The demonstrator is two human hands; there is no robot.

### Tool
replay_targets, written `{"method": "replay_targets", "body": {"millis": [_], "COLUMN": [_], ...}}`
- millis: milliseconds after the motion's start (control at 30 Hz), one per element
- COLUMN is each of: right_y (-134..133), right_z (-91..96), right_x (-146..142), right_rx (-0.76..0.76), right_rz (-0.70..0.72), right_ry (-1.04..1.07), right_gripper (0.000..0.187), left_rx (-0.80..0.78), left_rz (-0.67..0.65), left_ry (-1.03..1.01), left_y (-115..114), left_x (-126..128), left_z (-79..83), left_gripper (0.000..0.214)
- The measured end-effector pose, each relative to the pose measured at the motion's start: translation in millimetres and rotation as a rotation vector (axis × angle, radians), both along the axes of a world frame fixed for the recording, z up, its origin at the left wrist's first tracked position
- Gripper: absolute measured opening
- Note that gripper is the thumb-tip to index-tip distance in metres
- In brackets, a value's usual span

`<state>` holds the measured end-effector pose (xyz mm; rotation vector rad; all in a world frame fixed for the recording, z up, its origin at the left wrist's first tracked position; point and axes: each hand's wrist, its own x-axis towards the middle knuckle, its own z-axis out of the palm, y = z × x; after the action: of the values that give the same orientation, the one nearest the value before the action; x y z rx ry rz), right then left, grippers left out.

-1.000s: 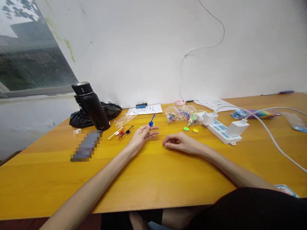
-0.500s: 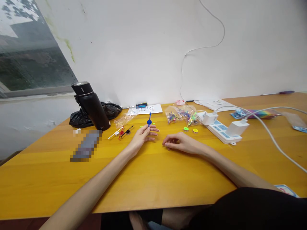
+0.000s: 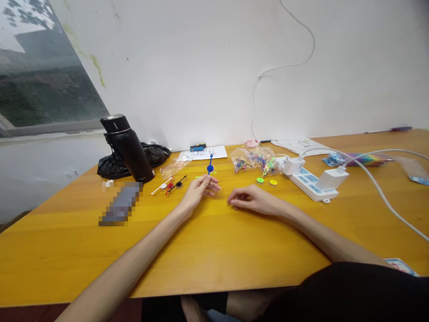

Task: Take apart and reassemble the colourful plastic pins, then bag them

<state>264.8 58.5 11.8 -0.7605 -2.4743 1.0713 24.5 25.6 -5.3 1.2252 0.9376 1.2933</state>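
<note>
Pinched between thumb and fingertips of my left hand [image 3: 202,186] is a blue arrow spinner [image 3: 210,168], a thin arrow with a round disc at its middle. It points upward, its lower end hidden by my fingers. My right hand [image 3: 253,199] rests on the table a little to the right, loosely curled, with nothing visible in it. Left of my left hand lie a white arrow spinner [image 3: 163,186], a red one [image 3: 170,185] and a black one [image 3: 178,184]. A yellow-green piece [image 3: 214,173] shows partly behind the blue spinner.
Beyond my right hand lie a green disc [image 3: 260,180], a yellow disc [image 3: 273,183] and clear bags [image 3: 253,160] of coloured parts. A power strip [image 3: 310,184] with white chargers stands right. At left are a black bottle [image 3: 129,150], a blurred phone [image 3: 121,203] and a black bag [image 3: 112,165].
The blue arrow spinner has risen slightly and shifted a little right in my left hand. My left fingers have drawn in closer together. My right hand stays in place.
</note>
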Motion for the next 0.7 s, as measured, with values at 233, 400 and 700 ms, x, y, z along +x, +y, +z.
{"method": "replay_targets", "body": {"millis": [233,400,700], "right_y": [1.0,1.0,-0.2], "right_z": [-0.9,-1.6,-0.3], "right_x": [0.2,0.8,1.4], "right_rx": [0.014,0.024,0.081], "right_rz": [0.011,0.033,0.041], "right_ry": [-0.004,-0.004,-0.007], "right_gripper": [0.041,0.037,0.030], "left_rx": [0.050,0.164,-0.004], "left_rz": [-0.041,-0.084,0.294], "left_ry": [0.084,0.370,1.042], "left_y": [5.1,0.0,-82.9], "left_x": [-4.7,-18.0,-141.0], "left_z": [-6.5,15.2,32.6], "left_gripper": [0.040,0.040,0.048]}}
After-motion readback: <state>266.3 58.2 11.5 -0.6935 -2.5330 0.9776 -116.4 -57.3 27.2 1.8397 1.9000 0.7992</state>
